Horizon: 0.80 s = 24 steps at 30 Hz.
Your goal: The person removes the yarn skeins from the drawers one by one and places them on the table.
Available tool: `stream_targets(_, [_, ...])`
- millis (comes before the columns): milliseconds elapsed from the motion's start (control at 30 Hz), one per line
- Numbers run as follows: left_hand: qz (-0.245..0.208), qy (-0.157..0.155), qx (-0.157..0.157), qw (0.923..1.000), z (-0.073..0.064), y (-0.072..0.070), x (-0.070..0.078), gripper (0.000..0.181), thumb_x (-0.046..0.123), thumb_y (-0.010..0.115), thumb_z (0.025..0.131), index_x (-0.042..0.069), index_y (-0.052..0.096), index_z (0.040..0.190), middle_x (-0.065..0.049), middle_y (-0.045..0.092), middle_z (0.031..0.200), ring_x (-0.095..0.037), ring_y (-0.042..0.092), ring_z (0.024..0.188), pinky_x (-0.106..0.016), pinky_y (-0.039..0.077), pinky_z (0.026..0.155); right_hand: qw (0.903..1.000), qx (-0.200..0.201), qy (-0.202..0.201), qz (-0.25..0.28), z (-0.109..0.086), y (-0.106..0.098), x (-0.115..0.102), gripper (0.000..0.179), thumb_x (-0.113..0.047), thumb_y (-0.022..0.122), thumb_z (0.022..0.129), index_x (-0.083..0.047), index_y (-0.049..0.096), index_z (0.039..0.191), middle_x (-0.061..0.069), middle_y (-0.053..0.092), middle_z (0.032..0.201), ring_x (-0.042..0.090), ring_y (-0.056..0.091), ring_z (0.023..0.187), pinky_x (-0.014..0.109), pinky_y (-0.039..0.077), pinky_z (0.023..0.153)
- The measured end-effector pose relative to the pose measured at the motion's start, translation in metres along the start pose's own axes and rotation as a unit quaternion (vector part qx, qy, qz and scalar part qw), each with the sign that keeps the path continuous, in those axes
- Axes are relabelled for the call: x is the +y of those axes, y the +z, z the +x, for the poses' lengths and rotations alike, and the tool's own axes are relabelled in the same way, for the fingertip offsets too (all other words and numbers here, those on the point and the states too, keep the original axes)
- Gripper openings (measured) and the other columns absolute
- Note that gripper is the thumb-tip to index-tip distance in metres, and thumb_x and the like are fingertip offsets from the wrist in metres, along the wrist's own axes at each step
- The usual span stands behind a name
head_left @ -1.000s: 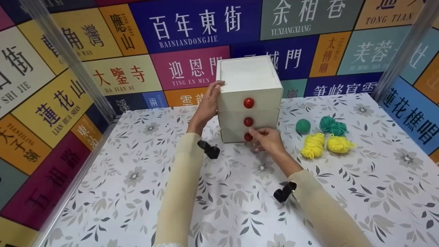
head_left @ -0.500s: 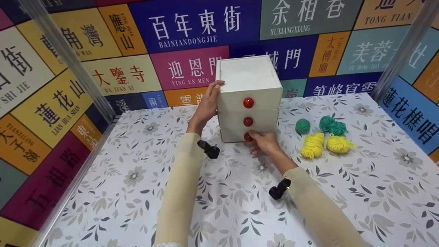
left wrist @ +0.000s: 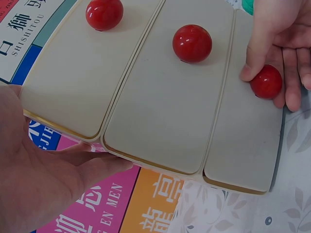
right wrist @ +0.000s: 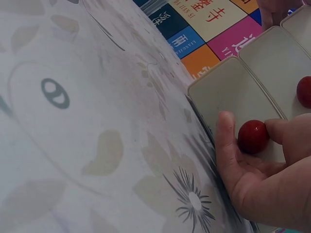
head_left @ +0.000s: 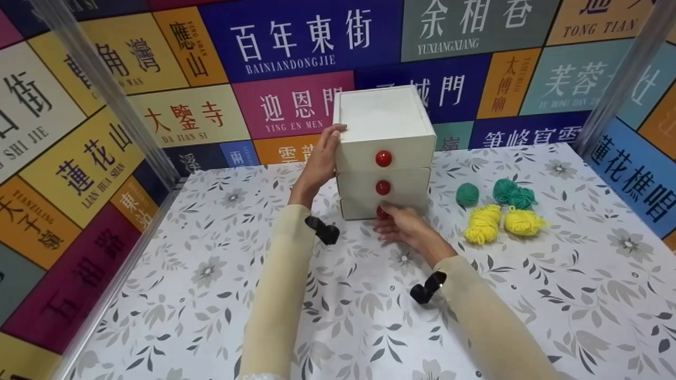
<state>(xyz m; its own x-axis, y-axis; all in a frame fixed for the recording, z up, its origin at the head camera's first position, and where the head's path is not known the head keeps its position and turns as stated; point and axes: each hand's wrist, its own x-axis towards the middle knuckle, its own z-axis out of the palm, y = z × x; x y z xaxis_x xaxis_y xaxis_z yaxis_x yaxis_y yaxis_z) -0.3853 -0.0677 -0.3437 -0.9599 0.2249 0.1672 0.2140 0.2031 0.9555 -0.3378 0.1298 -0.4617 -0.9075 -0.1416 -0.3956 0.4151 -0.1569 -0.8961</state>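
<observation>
In the head view a small white three-drawer cabinet (head_left: 385, 113) stands upright, its drawers closed. Each drawer front has a round red knob, with the top knob (head_left: 383, 158) and middle knob (head_left: 383, 187) uncovered. My left hand (head_left: 319, 163) rests against the cabinet's left side, fingertips at the top edge. The left wrist view shows that hand's thumb (left wrist: 104, 170) lying straight along the side. My right hand (head_left: 409, 227) pinches the bottom drawer's knob (right wrist: 253, 137) between thumb and fingers. Its other fingers (left wrist: 291, 77) extend below the knob in the left wrist view.
Right of the cabinet lie a round green yarn ball (head_left: 467, 195), a looser green yarn bundle (head_left: 514, 193) and two yellow yarn bundles (head_left: 482, 224). A leaf-patterned cloth (head_left: 211, 295) covers the table. A colourful sign-printed wall (head_left: 296, 37) rises behind.
My right hand has shifted slightly down and left, its thumb settling over the bottom knob while its fingers went under it. My left hand and the cabinet have kept their places.
</observation>
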Motion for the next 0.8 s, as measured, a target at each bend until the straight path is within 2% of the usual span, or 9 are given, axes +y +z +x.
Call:
stream_targets(333, [0.005, 0.004, 0.001, 1.0000, -0.001, 0.000, 0.002, 0.042, 0.041, 0.028, 0.110, 0.025, 0.041, 0.146, -0.015, 0.040, 0.153, -0.035, 0.054, 0.127, -0.063, 0.047, 0.105, 1.0000, -0.002, -0.003, 0.002, -0.001, 0.002, 0.001, 0.033, -0.034, 0.051, 0.105, -0.002, 0.053, 0.115, 0.009, 0.072, 0.085, 0.018, 0.070, 0.070, 0.029, 0.062, 0.066])
stream_targets(467, [0.000, 0.004, -0.004, 1.0000, -0.003, -0.001, 0.002, 0.041, 0.039, 0.028, 0.110, 0.023, 0.040, 0.146, -0.016, 0.041, 0.151, -0.036, 0.054, 0.125, -0.063, 0.047, 0.104, 0.9999, 0.005, 0.007, -0.007, -0.004, 0.003, 0.001, 0.039, -0.034, 0.053, 0.104, 0.000, 0.052, 0.124, 0.011, 0.072, 0.088, 0.019, 0.070, 0.071, 0.029, 0.062, 0.068])
stream_targets(600, [0.000, 0.010, -0.001, 1.0000, -0.002, -0.002, 0.002, 0.041, 0.038, 0.028, 0.110, 0.022, 0.041, 0.146, -0.017, 0.043, 0.149, -0.036, 0.056, 0.123, -0.061, 0.049, 0.102, 0.9998, -0.004, 0.013, -0.017, -0.008, 0.004, 0.003, 0.047, -0.033, 0.054, 0.104, 0.004, 0.048, 0.133, 0.012, 0.071, 0.090, 0.020, 0.070, 0.071, 0.030, 0.063, 0.069])
stream_targets(800, [0.005, 0.007, -0.004, 1.0000, -0.001, -0.003, 0.001, 0.042, 0.040, 0.028, 0.110, 0.024, 0.040, 0.147, -0.016, 0.040, 0.152, -0.037, 0.054, 0.128, -0.062, 0.047, 0.105, 0.9988, -0.014, 0.021, -0.043, -0.017, 0.005, 0.006, 0.042, -0.034, 0.050, 0.105, 0.003, 0.051, 0.126, 0.007, 0.069, 0.082, 0.018, 0.070, 0.068, 0.027, 0.061, 0.064])
